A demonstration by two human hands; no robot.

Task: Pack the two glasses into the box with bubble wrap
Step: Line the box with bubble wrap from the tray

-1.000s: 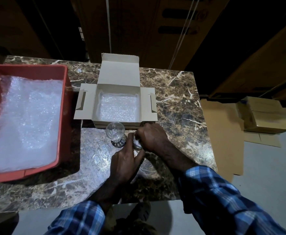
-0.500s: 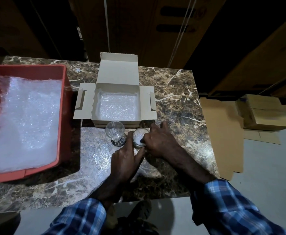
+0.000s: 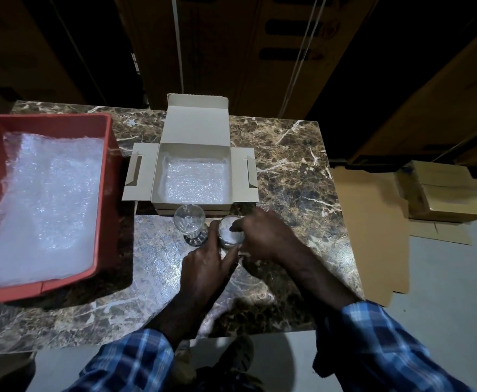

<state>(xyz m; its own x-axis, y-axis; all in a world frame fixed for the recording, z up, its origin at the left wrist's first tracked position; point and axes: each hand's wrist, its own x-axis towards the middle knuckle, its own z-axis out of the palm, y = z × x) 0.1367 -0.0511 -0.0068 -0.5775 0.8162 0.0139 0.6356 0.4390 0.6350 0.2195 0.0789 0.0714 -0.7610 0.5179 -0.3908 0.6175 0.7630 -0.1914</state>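
head | left hand (image 3: 203, 263) and right hand (image 3: 262, 236) both grip wrapped glass (image 3: 229, 232) on bench (image 3: 288, 171) | bare glass (image 3: 189, 222) beside it | open box (image 3: 193, 176) just behind, bubble wrap (image 3: 196, 181) inside

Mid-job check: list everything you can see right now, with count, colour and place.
Glass being stuffed: one, clear, white wrap inside it, upright on the table in front of the box.
Empty glass: one, clear, upright just left of the first.
Box: one, pale cardboard, open, table centre, bubble wrap lining on its floor.
Tray: one, red, table left, holding bubble wrap sheets.
Table: one, brown marble.
Flat cardboard: brown, on the floor at right, with stacked cartons beyond.
Left hand: fingers against the stuffed glass.
Right hand: fingertips at that glass's mouth.
Sleeves: blue plaid.
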